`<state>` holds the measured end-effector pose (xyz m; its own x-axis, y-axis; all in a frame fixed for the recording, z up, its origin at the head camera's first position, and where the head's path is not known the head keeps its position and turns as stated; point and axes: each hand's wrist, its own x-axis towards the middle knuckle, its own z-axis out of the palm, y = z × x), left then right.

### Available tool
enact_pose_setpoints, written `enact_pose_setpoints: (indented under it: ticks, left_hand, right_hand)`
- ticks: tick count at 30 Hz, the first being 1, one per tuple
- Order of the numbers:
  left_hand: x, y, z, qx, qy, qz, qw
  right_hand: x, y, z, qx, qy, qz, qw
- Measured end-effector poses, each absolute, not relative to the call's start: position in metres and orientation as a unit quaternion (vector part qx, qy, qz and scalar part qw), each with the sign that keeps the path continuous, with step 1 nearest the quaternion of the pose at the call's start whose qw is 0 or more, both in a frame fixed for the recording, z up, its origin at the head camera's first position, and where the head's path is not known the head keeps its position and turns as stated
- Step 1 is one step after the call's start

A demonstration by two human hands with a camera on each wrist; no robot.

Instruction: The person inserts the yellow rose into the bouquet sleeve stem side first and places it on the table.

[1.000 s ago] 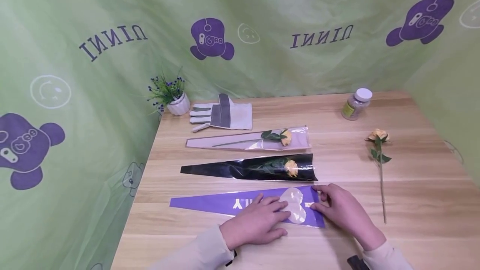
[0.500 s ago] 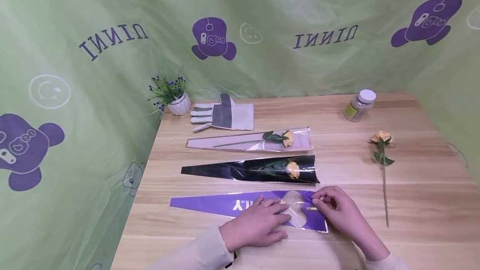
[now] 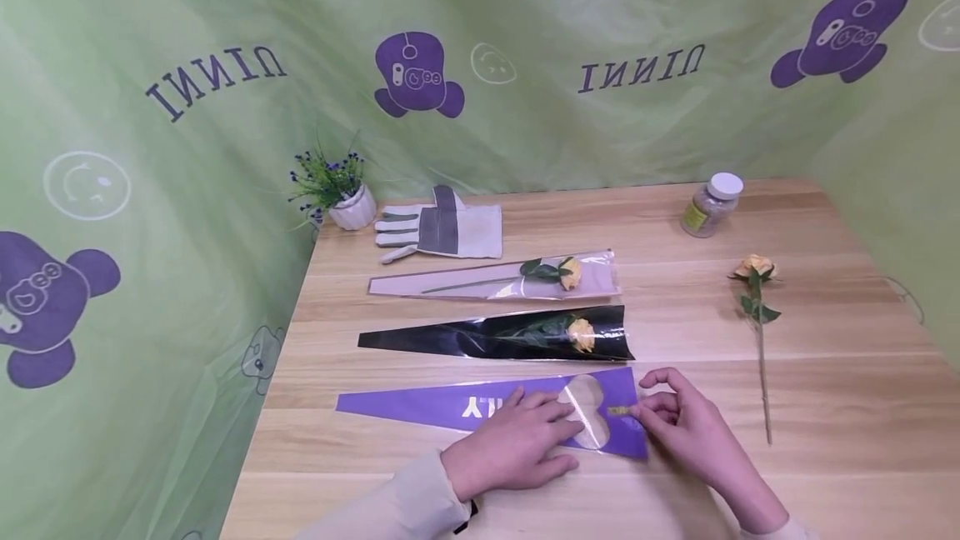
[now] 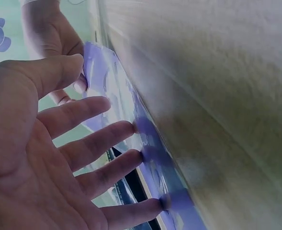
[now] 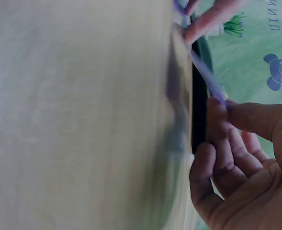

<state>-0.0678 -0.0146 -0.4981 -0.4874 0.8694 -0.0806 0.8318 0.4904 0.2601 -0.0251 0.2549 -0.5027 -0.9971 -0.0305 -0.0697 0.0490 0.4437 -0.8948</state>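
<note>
A long tapered purple flower sleeve with a clear heart-shaped window lies nearest the person. My left hand rests on it with spread fingers, the fingertips pressing the film in the left wrist view. My right hand pinches the wide right end between thumb and finger; in the right wrist view that end is lifted off the table. Behind it lie a black sleeve and a pale pink sleeve, each with a yellow rose inside. Another yellow rose lies unwrapped at the right.
A grey and white work glove lies at the back left, beside a white pot of blue-flowered greenery. At the back right stands a clear jar with a white lid. Green printed cloth hangs behind the wooden table.
The right hand's grip has shifted from the sleeve's far corner to the middle of its wide edge, and the wide end now looks flatter. The left hand has stayed in place.
</note>
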Motion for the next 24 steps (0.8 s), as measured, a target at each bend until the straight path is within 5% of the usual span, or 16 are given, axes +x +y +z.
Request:
enact_pose_setpoints:
  ticks: [7,24]
  left_hand:
    - [-0.068,-0.012,-0.499,0.490,0.861,0.096,0.096]
    - [-0.065,0.007,-0.498,0.537,0.840,0.013,0.075]
  right_hand:
    - [-0.024,0.250,-0.509,0.007,0.865,-0.502,0.003]
    - [-0.030,0.250,-0.515,0.004,0.861,-0.507,0.018]
